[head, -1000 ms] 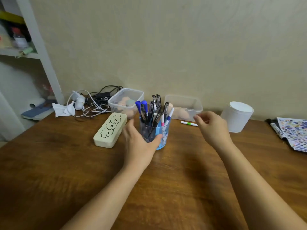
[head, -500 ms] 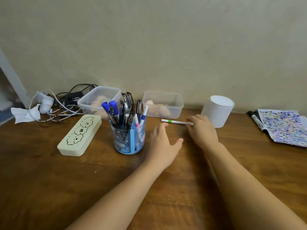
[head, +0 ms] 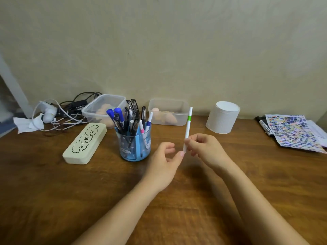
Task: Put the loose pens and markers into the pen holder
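**Green-banded pen held upright at frame centre**

Head view: The right hand [head: 206, 149] has its fingers clamped on the lower end of a white pen [head: 188, 129] with a green band, held nearly upright above the wooden desk [head: 53, 191]. The left hand [head: 163, 162] sits just left of it, fingers loosely apart, thumb tip at the pen's lower end. The blue pen holder [head: 135, 145], full of pens, stands left of centre. A black marker [head: 264, 127] lies at the right edge beside a printed sheet [head: 293, 132].

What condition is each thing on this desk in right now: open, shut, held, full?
White pen with green band: upright, held by right hand.
Left hand: open, thumb at pen's bottom.
Blue plastic pen holder: upright, crowded with pens.
Cream cloud-print pencil case: shut.
Black marker: loose, lying flat.
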